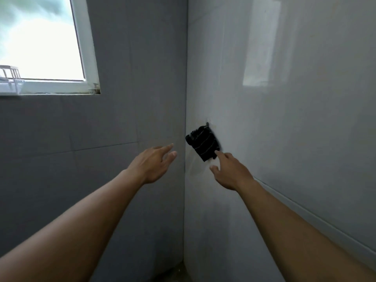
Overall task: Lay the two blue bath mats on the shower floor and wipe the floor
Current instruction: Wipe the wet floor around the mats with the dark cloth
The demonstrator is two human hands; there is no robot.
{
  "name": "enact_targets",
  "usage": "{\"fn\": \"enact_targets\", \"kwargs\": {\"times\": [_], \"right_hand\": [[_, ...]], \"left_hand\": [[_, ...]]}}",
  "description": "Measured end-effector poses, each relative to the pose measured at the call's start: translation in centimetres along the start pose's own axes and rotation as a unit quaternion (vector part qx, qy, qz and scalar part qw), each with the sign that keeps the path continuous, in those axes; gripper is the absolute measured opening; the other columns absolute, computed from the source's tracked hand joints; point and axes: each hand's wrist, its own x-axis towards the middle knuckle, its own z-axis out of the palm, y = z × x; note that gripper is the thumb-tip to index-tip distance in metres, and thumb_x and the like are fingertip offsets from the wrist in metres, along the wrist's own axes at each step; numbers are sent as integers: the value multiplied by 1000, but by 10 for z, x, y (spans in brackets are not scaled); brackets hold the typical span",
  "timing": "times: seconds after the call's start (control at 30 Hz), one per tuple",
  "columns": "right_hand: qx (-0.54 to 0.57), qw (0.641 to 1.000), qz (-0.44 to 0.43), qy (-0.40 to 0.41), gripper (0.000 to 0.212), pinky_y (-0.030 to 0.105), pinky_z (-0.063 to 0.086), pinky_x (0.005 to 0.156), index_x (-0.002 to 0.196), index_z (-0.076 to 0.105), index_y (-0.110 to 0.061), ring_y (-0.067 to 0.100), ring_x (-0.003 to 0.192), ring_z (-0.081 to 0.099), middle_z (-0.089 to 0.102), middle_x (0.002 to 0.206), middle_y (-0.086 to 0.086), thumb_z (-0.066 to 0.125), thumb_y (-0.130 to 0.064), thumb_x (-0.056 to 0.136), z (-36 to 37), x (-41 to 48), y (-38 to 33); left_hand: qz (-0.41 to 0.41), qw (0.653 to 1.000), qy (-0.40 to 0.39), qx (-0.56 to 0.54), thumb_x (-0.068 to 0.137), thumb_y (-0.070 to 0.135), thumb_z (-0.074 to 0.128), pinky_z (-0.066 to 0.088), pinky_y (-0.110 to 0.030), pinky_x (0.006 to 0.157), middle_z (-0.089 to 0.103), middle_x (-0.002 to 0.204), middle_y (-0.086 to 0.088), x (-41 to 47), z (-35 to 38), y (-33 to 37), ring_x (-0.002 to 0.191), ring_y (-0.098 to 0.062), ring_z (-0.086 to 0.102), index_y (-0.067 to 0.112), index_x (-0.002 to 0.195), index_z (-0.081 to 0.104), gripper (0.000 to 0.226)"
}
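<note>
Black cloth [203, 144], long axis diagonal, down-right.

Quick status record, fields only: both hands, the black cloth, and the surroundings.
place: tiled corner, window at upper left
cloth: black with thin stripes, hangs from a hook on the right wall, beside the corner
left hand: fingers straight, in the air before the left wall, holds nothing
right hand: index finger reaches the cloth's lower edge, no grip yet
mats: none in view
</note>
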Motion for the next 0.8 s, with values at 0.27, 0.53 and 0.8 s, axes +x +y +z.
{"fn": "enact_targets", "kwargs": {"times": [0.27,0.53,0.8], "right_hand": [[-19,997,-22,68,48,41,48,88,144,36,-15,33,113,54,48,133,14,46,-35,101,7,106,7],[-168,974,27,149,31,36,34,60,120,46,-9,34,95,60,59,112,14,51,-6,89,38,197,16],[-213,962,18,168,23,36,34,64,119,46,-7,34,100,64,63,114,15,42,-6,96,54,219,20]], "left_hand": [[47,999,15,-4,101,54,34,35,-37,113,47,151,-6,111,34,-10,139,-25,43,26,151,38,57],[39,995,81,-44,100,28,50,48,-39,94,63,131,-8,232,108,-27,116,-29,60,19,142,51,43],[23,989,59,-131,99,16,49,50,-45,98,62,130,-13,302,157,-24,115,-33,60,20,138,53,39]]}}
